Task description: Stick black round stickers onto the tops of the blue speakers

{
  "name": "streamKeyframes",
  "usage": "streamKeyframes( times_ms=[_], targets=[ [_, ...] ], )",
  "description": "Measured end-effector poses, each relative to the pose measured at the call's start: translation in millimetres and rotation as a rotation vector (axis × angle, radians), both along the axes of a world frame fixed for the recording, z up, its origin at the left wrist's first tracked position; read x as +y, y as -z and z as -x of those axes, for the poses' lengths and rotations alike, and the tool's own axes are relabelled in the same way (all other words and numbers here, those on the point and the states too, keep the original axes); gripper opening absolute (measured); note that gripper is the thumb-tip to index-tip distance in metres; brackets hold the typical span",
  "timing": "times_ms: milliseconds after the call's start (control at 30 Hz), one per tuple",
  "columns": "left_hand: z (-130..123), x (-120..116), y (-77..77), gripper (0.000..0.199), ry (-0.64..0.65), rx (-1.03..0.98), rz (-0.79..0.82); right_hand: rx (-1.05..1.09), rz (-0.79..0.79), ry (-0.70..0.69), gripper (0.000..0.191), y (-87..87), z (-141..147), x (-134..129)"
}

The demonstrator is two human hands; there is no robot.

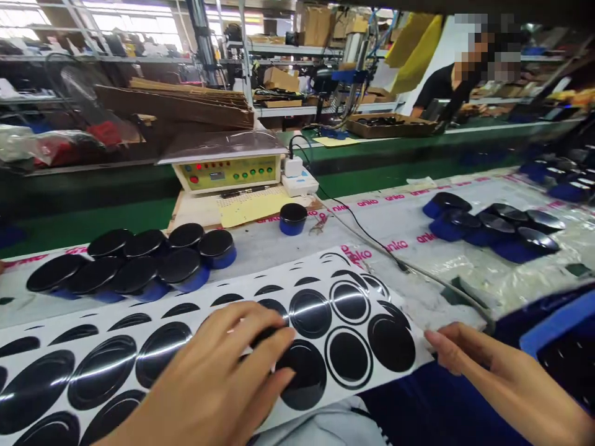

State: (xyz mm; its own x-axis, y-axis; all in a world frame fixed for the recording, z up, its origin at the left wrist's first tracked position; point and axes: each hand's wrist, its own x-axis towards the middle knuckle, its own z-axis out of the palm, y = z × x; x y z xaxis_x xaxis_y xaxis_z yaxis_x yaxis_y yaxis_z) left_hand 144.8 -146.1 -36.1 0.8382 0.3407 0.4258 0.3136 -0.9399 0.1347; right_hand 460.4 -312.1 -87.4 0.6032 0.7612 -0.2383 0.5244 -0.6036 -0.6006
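Note:
A white sheet of round black stickers (302, 371) lies across the front of the bench, with more such sheets under it. Over its middle, my left hand (223, 365) is spread with bent fingers, the fingertips resting close to one black disc; what lies under the palm is hidden. My right hand (493, 371) pinches the sheet's right corner between thumb and fingers. Two stickers near that end show white rings around them. Behind the sheets stands a group of round blue pieces with glossy black tops (181, 266), and a single one (292, 218) sits apart.
More black-topped blue pieces (493, 223) stand at the right on the plastic-covered bench. A control box (227, 174) with lit buttons and a power strip (300, 181) sit at the back; a cable crosses the bench. A blue bin (553, 325) is at right. Another person works beyond.

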Motion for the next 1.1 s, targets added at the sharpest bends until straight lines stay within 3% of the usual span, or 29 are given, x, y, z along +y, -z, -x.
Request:
streamKeyframes(
  times_ms=[100,267,367,467,600,767,967,1100],
  targets=[
    [-50,2,1.4,0.020,0.199,0.108,0.135,0.058,0.051,0.086,0.065,10.9,15,-10],
    [-98,3,21.3,0.022,0.317,0.279,0.291,0.238,0.011,0.073,0.065,28.5,29,-18],
    [-118,0,27.1,0.023,0.370,0.292,0.293,0.349,-0.079,0.087,0.061,23.6,38,-17],
    [-136,-5,31.6,0.027,0.421,0.263,0.302,0.390,-0.244,0.233,0.054,16.0,48,-14],
    [-151,-11,36.1,0.029,0.508,0.250,0.274,0.429,-0.413,0.412,0.047,21.7,56,-10],
    [-158,-15,39.6,0.024,0.508,0.280,0.279,0.435,-0.622,0.453,0.035,32.4,63,-10],
    [-164,-22,35.9,0.037,0.416,0.288,0.529,0.293,-0.958,0.463,0.019,29.5,82,-6],
    [-162,-22,27.7,0.042,0.415,0.261,0.702,0.598,-1.161,0.403,0.014,30.6,89,4]
  ],
)
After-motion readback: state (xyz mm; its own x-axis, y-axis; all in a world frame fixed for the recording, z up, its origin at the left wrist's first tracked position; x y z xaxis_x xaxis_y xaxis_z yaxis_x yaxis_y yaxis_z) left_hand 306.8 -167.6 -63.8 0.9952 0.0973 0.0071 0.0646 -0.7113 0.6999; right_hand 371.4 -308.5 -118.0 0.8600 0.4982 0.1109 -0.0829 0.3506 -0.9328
